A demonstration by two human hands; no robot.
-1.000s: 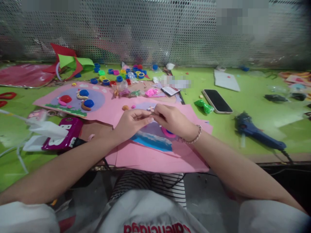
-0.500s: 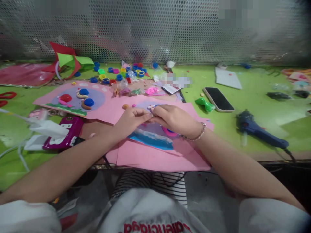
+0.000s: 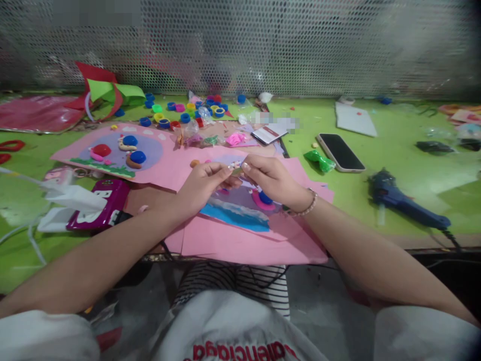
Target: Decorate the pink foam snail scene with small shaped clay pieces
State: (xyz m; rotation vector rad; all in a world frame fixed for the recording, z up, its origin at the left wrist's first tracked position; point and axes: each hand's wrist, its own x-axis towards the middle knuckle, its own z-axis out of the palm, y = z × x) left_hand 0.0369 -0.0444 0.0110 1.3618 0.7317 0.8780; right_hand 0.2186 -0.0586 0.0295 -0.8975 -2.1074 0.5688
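Note:
My left hand (image 3: 205,184) and my right hand (image 3: 271,178) meet fingertip to fingertip above a pink foam sheet (image 3: 248,240). Both are pinched on one small pale piece (image 3: 236,170) that is too small to name. Under the hands lies a lilac and blue picture panel (image 3: 236,215) with a blue bottle cap (image 3: 265,197) on a pink ring. A second pink sheet (image 3: 112,155) to the left carries red and blue caps.
Several loose coloured bottle caps (image 3: 180,113) lie at the back. A phone (image 3: 340,152), a green bow (image 3: 318,161) and a blue glue gun (image 3: 406,205) are to the right. A magenta case (image 3: 99,205) and red scissors (image 3: 9,148) sit left. A mesh wall stands behind.
Both hands have lifted slightly off the picture panel, still pinching the small piece, which uncovers the blue cap and pink ring beneath the right hand.

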